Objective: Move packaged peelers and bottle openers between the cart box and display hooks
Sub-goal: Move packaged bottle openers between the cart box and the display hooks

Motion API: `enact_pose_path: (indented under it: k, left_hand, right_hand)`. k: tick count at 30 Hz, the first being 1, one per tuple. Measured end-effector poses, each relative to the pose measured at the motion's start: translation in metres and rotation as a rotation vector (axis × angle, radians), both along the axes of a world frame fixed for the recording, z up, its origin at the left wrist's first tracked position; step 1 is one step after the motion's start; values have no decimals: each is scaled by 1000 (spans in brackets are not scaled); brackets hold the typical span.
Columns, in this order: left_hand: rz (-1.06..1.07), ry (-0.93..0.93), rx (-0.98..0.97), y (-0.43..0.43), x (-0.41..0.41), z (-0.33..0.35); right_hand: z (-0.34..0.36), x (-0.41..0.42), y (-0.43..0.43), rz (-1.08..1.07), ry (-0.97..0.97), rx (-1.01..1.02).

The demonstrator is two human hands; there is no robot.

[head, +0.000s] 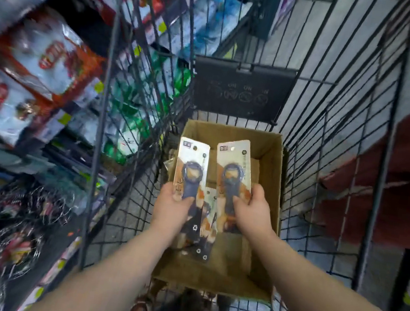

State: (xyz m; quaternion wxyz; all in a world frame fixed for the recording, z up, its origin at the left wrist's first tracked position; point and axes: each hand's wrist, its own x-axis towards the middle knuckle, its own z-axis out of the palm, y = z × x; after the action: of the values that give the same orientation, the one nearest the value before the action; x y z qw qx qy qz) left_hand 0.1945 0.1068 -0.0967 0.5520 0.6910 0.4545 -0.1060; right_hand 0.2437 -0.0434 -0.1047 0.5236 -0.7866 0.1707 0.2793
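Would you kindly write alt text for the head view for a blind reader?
The left hand and right hand each hold a carded blue bottle opener, left pack and right pack, over a cardboard box in a wire cart. More packs lie in the box; blurred store shelves fill the left.

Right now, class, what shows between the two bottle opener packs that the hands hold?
In the head view, a third printed pack shows in the gap between the left pack and the right pack, lower down inside the cardboard box.
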Motion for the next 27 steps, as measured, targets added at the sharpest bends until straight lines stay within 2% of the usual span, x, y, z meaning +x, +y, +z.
enact_pose_path:
  k: [4,8,15,20,24,27]
  left_hand:
    - [116,-91,14,18,-10,65]
    - [234,-181,4,37,-40,122]
    - [416,-336,12,101,-140,211]
    - [624,-442,123,148,-269,270]
    - [820,-522,254,172,-412,313]
    - [977,-563,367,178,-531,349]
  right_hand:
    - [67,1,21,58,-122,18]
    - [128,-13,48,111,-183,160]
    - [210,-84,125,368,-356,298]
    - [269,-182,204,602,-506,438]
    - [314,-303,265,785,-506,593]
    - [343,-408,302,913,-594,610]
